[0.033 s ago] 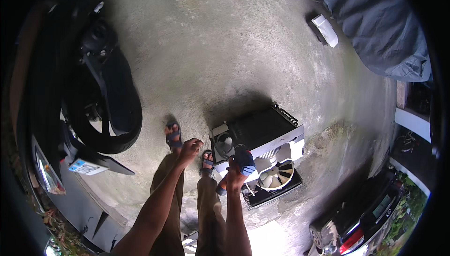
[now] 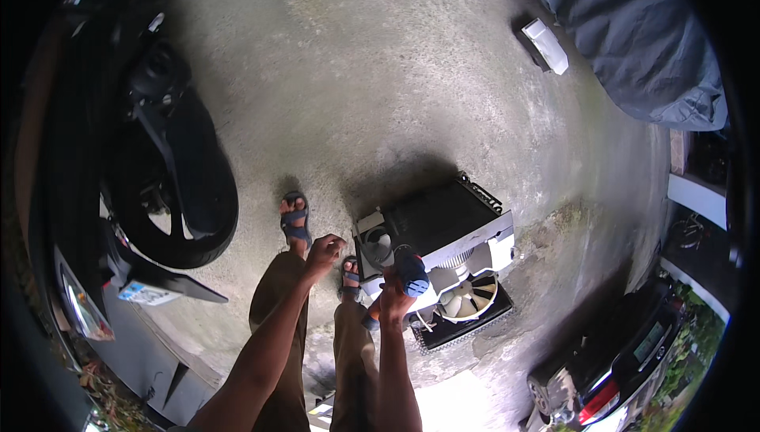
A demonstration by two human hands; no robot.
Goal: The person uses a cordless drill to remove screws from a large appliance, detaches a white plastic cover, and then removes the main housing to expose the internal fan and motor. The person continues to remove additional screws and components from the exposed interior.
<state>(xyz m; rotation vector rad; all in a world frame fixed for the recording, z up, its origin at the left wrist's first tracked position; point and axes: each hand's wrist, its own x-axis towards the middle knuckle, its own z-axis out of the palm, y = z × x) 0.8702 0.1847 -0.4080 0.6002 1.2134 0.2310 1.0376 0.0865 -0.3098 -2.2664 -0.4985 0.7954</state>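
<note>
My right hand [image 2: 393, 299] is closed round the grip of a cordless drill [image 2: 412, 274], which has a blue body and some orange low on it. It is held over the near edge of an opened window air conditioner [image 2: 431, 217] on the ground, so the drill's tip is hard to make out. My left hand [image 2: 324, 253] hovers to the left of the unit, apart from it, its fingers curled and pressed together; whatever they hold, if anything, is too small to see. A pale fan [image 2: 465, 299] shows at the unit's near side.
My sandalled feet stand left of the unit. A motorcycle [image 2: 178, 163] is parked at the left. At the far right lie a small white box-shaped part [image 2: 546, 46] and a grey-covered vehicle [image 2: 633, 36]. A dark car [image 2: 613, 361] is at the lower right.
My left foot has shifted slightly forward and turned on the concrete. Both hands stay nearly where they were, the right one still holding the drill over the unit.
</note>
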